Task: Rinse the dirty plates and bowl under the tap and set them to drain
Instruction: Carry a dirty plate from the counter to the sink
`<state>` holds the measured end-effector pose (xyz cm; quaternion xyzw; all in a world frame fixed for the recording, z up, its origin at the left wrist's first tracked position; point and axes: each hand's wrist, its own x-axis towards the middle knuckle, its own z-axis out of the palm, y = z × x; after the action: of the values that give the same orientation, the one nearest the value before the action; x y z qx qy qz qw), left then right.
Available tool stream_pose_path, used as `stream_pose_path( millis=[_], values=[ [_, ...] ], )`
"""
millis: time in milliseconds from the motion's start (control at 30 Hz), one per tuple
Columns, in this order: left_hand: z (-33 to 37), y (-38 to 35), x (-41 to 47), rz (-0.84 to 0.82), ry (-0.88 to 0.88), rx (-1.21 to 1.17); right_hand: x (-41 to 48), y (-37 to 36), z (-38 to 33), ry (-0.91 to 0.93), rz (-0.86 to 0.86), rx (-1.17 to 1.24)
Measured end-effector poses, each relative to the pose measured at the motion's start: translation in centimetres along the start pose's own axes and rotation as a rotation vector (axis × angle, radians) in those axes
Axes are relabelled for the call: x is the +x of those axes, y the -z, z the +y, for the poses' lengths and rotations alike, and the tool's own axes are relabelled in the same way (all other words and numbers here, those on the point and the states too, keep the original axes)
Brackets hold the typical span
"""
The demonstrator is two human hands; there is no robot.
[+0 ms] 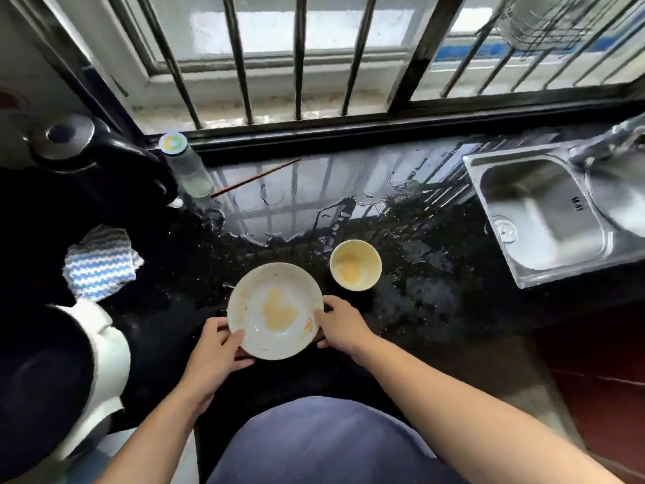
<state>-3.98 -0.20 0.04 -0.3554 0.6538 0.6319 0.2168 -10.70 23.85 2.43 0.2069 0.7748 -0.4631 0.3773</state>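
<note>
- Both hands clasped the dirty plate (275,310) by opposite rims: left hand (218,347), right hand (340,324).
- Plate sat on the wet counter (436,291), beside the bowl (355,264), well apart from the sink (537,214).
- Judged rigid, breakable, likely slippery (greasy residue); rim hold advised.

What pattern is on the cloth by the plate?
The folded cloth has blue and white zigzag stripes, seen in the head view.
</note>
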Motion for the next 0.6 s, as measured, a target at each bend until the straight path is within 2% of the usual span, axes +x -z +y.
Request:
stream_pose_path(
  millis=[267, 433, 600],
  values=[
    [2.4, -3.5, -0.3, -0.296, -0.066, 0.156, -5.0, 4.8, 4.0, 0.044, 0.168, 0.120],
    [3.5, -10.6, -1.9, -0.445, -0.115, 0.246, -8.0, 10.7, 8.7, 0.065, 0.315, 0.203],
    [3.5, -20.9, -4.6, -0.555, -0.146, 0.301, -11.5, 18.3, 15.4, 0.065, 0.453, 0.278]
  ],
)
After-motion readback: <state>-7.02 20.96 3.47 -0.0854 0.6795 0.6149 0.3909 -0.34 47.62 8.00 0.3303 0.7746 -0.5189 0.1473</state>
